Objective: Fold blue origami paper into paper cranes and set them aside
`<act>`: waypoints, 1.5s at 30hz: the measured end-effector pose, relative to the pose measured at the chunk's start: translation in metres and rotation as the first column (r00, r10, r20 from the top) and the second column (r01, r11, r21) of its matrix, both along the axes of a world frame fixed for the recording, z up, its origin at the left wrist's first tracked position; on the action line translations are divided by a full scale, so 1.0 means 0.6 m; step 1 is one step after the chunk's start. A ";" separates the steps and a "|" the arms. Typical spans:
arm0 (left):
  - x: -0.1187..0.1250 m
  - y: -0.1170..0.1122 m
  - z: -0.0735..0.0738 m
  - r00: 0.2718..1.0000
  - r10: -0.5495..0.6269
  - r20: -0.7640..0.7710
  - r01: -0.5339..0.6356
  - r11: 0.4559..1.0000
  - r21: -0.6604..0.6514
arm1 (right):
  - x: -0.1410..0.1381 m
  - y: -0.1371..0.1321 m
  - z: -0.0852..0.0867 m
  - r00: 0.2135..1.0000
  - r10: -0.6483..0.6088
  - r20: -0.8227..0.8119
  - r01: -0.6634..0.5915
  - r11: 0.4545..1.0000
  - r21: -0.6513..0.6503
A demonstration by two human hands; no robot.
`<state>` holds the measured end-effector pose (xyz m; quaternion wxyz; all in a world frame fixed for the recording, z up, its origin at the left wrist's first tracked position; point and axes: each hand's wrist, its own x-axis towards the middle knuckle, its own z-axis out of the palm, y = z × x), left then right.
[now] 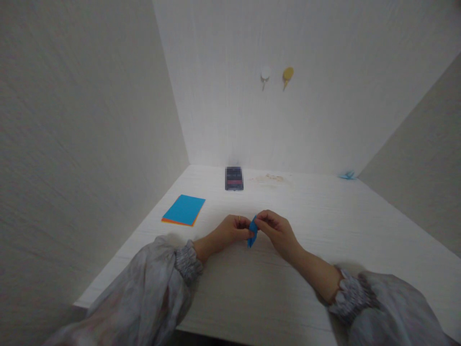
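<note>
A small piece of folded blue paper [253,232] is held up between my two hands, over the middle of the white table. My left hand [234,229], with a ring on one finger, pinches it from the left side. The fingertips of my right hand [275,227] are closed on its upper end. The lower tip of the paper points down toward me. Parts of the folds are hidden behind my fingers.
To the left lies a stack of square coloured paper [184,210], blue on top with orange edges below. A dark, blurred rectangular object [234,179] is at the back. A light-blue folded paper piece [347,175] sits in the far right corner. Two hooks, white [265,73] and yellow [288,74], are on the back wall.
</note>
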<state>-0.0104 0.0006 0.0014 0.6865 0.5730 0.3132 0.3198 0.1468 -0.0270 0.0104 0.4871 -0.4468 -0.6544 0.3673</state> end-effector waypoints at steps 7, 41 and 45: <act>-0.003 0.001 -0.009 1.000 -0.028 -0.013 0.028 1.000 0.002 | 0.001 0.003 -0.004 0.999 -0.032 0.017 0.032 0.999 0.001; 0.007 0.005 -0.001 0.967 0.176 0.185 -0.195 0.977 0.088 | -0.002 0.011 -0.004 0.996 0.060 -0.073 -0.074 0.974 -0.214; 0.008 0.008 -0.007 0.963 0.162 0.215 -0.181 0.981 0.073 | -0.002 0.008 0.005 1.000 0.015 -0.022 -0.020 0.972 -0.233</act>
